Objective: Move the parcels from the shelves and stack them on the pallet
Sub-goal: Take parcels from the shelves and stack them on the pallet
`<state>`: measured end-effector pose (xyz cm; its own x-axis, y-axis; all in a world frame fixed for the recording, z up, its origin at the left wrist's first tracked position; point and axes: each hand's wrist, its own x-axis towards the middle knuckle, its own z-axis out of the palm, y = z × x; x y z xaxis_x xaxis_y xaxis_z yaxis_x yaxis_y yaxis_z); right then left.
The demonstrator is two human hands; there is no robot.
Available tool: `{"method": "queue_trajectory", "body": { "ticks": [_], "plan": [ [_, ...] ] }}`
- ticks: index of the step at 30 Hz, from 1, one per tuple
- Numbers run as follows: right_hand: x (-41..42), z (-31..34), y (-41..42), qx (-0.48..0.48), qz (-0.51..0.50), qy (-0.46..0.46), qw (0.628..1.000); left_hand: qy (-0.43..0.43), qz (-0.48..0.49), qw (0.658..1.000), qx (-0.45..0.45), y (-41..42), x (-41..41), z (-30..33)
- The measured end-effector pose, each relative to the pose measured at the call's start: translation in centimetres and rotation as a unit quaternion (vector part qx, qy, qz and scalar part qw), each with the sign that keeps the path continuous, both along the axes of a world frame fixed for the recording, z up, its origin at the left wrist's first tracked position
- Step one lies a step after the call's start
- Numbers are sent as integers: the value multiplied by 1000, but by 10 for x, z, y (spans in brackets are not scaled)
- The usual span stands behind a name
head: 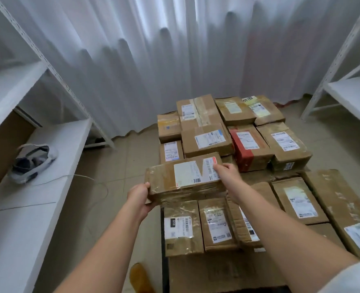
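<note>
Mid-frame, the left hand (139, 197) grips the near-left corner of a taped box (185, 178) from beneath while the right hand (225, 172) clasps its far end, keeping it level above the pallet's (164, 240) left edge. Beyond, stacked parcels (234, 140) fill the centre. The shelves (54, 144) at left look bare of parcels.

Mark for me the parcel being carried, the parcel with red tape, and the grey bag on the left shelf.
carried parcel (185, 176): head view, on its white label.
red-taped parcel (241, 151): head view, on the red tape band.
grey bag (34, 162): head view, on its crumpled middle.
</note>
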<state>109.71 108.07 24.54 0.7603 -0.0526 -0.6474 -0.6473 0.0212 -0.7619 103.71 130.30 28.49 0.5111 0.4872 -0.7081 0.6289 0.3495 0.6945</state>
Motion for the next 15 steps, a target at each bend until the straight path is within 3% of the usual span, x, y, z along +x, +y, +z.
{"method": "queue_trajectory", "body": {
  "ticks": [5,9,15],
  "plan": [
    [36,-53,44,-77,-70,30,994,52,-117,990,-63,45,75,-67],
    [48,-89,80,-120,-130,70,982,131,-245,960,-42,82,112,-133],
    [37,-122,98,-168,-166,107,966,153,-321,933,-53,106,125,-197]
  ]
}}
